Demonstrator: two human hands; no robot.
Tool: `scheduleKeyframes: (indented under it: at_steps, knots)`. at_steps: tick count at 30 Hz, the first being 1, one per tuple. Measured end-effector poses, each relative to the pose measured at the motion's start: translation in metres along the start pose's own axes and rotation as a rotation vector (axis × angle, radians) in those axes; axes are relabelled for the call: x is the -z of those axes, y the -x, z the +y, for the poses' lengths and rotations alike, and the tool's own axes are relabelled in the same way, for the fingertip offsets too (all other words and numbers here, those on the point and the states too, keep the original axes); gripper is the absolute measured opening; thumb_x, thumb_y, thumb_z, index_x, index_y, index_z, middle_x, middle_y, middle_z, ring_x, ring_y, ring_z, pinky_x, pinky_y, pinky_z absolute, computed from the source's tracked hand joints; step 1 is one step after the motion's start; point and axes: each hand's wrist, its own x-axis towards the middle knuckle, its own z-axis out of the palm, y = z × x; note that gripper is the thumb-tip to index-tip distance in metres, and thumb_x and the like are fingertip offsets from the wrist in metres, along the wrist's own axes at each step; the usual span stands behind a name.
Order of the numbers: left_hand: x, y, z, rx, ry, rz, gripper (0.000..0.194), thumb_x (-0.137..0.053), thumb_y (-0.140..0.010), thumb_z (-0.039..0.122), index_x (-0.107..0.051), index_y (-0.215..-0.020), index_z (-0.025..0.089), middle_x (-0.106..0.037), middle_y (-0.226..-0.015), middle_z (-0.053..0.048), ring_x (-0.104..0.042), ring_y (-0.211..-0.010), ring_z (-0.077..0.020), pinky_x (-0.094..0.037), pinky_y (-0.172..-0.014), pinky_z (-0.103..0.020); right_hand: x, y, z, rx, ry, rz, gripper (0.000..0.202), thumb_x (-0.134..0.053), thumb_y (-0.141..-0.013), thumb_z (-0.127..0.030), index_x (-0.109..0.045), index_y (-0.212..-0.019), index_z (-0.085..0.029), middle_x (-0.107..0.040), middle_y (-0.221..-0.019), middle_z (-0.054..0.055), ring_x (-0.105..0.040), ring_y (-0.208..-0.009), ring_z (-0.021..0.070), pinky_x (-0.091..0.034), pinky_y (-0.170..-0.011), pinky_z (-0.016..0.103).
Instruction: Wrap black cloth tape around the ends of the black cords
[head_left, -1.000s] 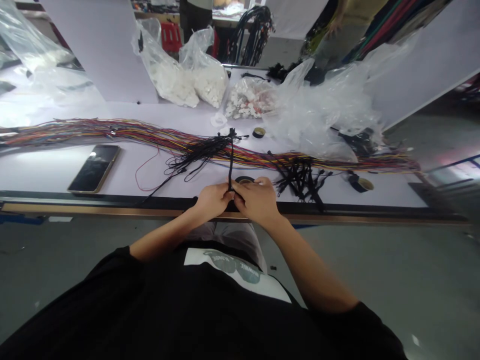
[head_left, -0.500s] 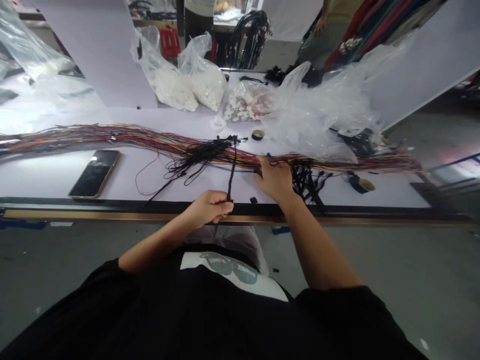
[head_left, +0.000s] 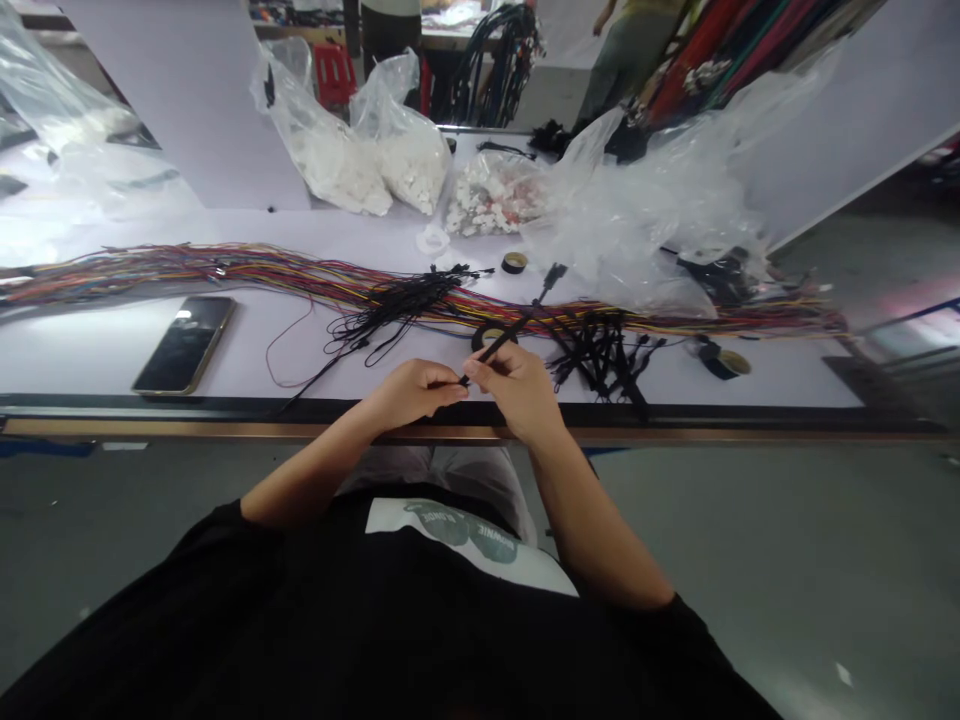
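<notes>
Both my hands are closed on one black cable [head_left: 512, 331] with a connector at its far end, which slants up and to the right over the wire bundle. My left hand [head_left: 417, 393] pinches its near end. Close beside it, my right hand [head_left: 520, 388] grips it between thumb and fingers. A roll of black tape [head_left: 489, 337] lies just behind my right hand, partly covered by it. To the right is a pile of short black cables [head_left: 604, 355]. On the left, thin black cables [head_left: 397, 305] lie loosely across the long multicoloured wire bundle [head_left: 300, 272].
A phone [head_left: 184, 345] lies at the left. More tape rolls sit behind the bundle [head_left: 514, 263] and at the right [head_left: 724, 361]. Clear bags of white parts [head_left: 412, 165] and crumpled plastic [head_left: 645, 220] line the back. The table's dark front edge [head_left: 225, 408] runs before me.
My right hand has come left and toward me from the wire bundle to the black cable. The cable has swung from upright to slanting right. A tape roll now shows behind the right hand.
</notes>
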Motion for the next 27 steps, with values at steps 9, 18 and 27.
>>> scheduleKeyframes:
  at_steps: [9,18,27]
  knots:
    - [-0.029,-0.002,0.003,0.066,-0.664,0.166,0.03,-0.037,-0.087,0.024,-0.065,-0.092,0.013,-0.068,-0.08,-0.011,-0.062,-0.072,-0.0199,-0.041,-0.063,-0.027,-0.01,0.01,-0.002,-0.044,0.15,0.177,0.033,-0.062,-0.068,-0.043,-0.044,-0.052,-0.021,-0.047,-0.051,-0.005,-0.043,-0.053,0.0109,-0.035,-0.056,0.026]
    - [-0.028,-0.003,0.002,0.038,-0.694,0.011,0.04,-0.034,-0.091,0.03,-0.051,-0.125,0.016,-0.069,-0.098,-0.012,-0.066,-0.09,-0.0243,-0.048,-0.077,-0.033,0.02,0.008,-0.003,-0.057,0.484,0.344,0.034,-0.06,-0.068,-0.045,-0.04,-0.05,-0.023,-0.046,-0.049,-0.004,-0.044,-0.052,0.0133,-0.037,-0.057,0.029]
    - [0.053,-0.023,-0.031,0.397,-0.877,0.327,0.028,-0.047,-0.08,0.029,-0.066,-0.095,0.013,-0.067,-0.104,-0.017,-0.061,-0.1,-0.0315,-0.047,-0.078,-0.037,0.131,-0.013,0.016,-0.435,1.005,0.463,0.027,-0.058,-0.07,-0.047,-0.059,-0.075,-0.021,-0.061,-0.077,0.013,-0.056,-0.079,0.0295,-0.034,-0.061,0.04]
